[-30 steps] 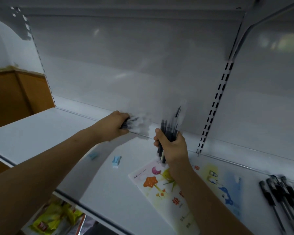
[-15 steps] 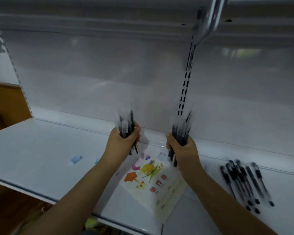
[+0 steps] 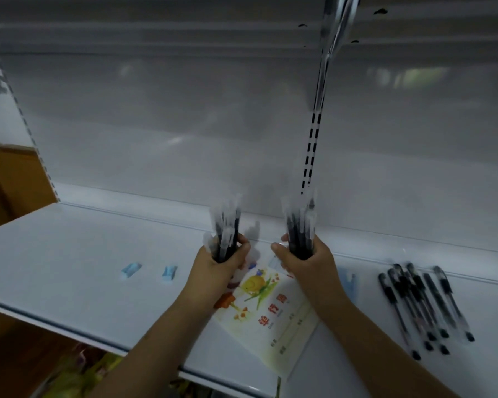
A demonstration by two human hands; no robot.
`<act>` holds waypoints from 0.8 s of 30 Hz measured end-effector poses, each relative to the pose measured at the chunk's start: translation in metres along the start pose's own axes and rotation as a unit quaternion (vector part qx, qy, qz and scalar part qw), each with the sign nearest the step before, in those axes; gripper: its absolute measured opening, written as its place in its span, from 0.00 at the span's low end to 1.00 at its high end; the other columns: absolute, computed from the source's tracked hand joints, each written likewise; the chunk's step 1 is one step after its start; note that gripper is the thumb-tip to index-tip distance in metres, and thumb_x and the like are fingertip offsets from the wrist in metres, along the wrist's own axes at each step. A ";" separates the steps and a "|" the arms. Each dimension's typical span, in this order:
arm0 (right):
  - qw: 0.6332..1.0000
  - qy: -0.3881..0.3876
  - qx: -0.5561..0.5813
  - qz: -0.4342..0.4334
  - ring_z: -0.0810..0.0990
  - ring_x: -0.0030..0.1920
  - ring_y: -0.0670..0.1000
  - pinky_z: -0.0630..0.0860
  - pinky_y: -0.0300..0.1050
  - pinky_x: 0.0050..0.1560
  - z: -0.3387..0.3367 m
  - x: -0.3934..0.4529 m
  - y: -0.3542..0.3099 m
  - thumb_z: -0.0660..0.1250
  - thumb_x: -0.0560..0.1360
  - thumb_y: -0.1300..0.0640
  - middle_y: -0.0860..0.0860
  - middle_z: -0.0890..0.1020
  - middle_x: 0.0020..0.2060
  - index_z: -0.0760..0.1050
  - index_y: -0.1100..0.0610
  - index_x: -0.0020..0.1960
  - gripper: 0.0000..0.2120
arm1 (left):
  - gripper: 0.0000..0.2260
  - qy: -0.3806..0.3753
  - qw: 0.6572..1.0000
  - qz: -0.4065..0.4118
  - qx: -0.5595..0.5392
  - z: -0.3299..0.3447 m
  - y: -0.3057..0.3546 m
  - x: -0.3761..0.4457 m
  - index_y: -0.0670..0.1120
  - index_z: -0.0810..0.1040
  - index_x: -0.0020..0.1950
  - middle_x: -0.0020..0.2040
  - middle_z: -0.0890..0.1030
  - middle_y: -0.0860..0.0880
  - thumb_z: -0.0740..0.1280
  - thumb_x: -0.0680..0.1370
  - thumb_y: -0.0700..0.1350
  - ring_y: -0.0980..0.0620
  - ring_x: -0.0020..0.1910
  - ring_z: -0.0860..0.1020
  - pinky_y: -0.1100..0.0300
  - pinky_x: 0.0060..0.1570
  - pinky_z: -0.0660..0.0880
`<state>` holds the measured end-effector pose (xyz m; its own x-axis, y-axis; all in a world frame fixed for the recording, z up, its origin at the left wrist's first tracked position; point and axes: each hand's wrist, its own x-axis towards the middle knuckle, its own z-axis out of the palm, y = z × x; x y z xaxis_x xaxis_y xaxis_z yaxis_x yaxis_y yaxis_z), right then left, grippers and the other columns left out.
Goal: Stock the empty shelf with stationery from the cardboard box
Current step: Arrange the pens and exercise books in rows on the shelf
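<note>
Comparing with half a second ago, both hands sit a little closer together and slightly right of where they were, and the loose pens at the right of the frame now show more fully. A second ago the left hand was reaching toward the back wall with its pens lying nearly flat; now it holds them upright.

Each grip is full. The left hand (image 3: 223, 261) is curled round a left bundle of pens (image 3: 226, 231), and the right hand (image 3: 305, 264) is curled round a right bundle of pens (image 3: 299, 229). Both bundles stand with their long axes near vertical, tops pointing up toward the back panel, just above the shelf (image 3: 69, 268) in the lower middle of the frame.

Under the hands lies a colourful exercise book (image 3: 266, 317), angled, its lower corner over the shelf's front edge. Two small blue erasers (image 3: 150, 271) lie to the left. Loose black pens (image 3: 423, 305) lie at the lower right, tips toward the front edge.

Blur smears the tops of both bundles, so no count is possible. The lower ends are hidden inside the fists. Something pale blue beside the right wrist is too blurred to name.
</note>
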<state>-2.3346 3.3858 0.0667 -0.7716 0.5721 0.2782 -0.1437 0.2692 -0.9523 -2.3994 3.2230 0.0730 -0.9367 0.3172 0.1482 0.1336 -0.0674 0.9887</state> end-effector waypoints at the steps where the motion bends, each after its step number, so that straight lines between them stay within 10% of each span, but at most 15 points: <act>1: 1.000 0.002 -0.010 -0.001 0.80 0.36 0.45 0.78 0.39 0.40 0.000 0.001 0.000 0.77 0.70 0.51 0.46 0.80 0.33 0.78 0.52 0.44 0.10 | 0.03 -0.007 1.000 -0.003 -0.011 0.001 0.002 -0.001 0.47 0.80 0.46 0.37 0.85 0.49 0.71 0.77 0.45 0.52 0.38 0.84 0.64 0.35 0.79; 8: 0.998 -0.011 -0.021 0.053 0.74 0.29 0.44 0.72 0.35 0.32 0.000 0.003 0.005 0.76 0.71 0.55 0.47 0.77 0.28 0.77 0.58 0.40 0.09 | 0.10 -0.061 0.997 -0.003 0.039 -0.002 -0.002 0.001 0.37 0.80 0.47 0.42 0.84 0.37 0.75 0.74 0.43 0.38 0.43 0.83 0.43 0.47 0.81; 13: 0.998 0.005 0.008 0.056 0.76 0.27 0.47 0.72 0.38 0.27 -0.002 0.001 -0.001 0.72 0.74 0.52 0.49 0.79 0.28 0.76 0.57 0.40 0.10 | 0.03 -0.051 0.998 0.021 0.030 0.000 0.000 -0.003 0.45 0.81 0.46 0.38 0.85 0.47 0.72 0.77 0.44 0.55 0.35 0.83 0.61 0.36 0.77; 20: 0.999 -0.037 0.027 0.027 0.79 0.39 0.62 0.80 0.60 0.44 -0.009 -0.001 -0.010 0.69 0.76 0.62 0.47 0.86 0.43 0.83 0.53 0.49 0.06 | 0.07 -0.053 0.998 0.038 -0.011 0.002 0.001 -0.008 0.46 0.83 0.50 0.43 0.86 0.51 0.71 0.75 0.48 0.56 0.42 0.84 0.66 0.39 0.78; 24: 0.993 -0.074 -0.028 0.088 0.79 0.31 0.50 0.76 0.42 0.30 -0.005 0.002 -0.003 0.75 0.71 0.58 0.46 0.82 0.32 0.76 0.55 0.41 0.08 | 0.05 -0.109 0.990 0.030 0.085 0.000 -0.007 -0.001 0.44 0.82 0.46 0.38 0.85 0.51 0.68 0.79 0.43 0.57 0.37 0.83 0.68 0.37 0.77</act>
<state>-2.3327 3.3906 0.0706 -0.8650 0.4950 0.0822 0.0332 0.2199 -0.9750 -2.3996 3.2234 0.0658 -0.8355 0.5160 0.1891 0.2571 0.0627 0.9644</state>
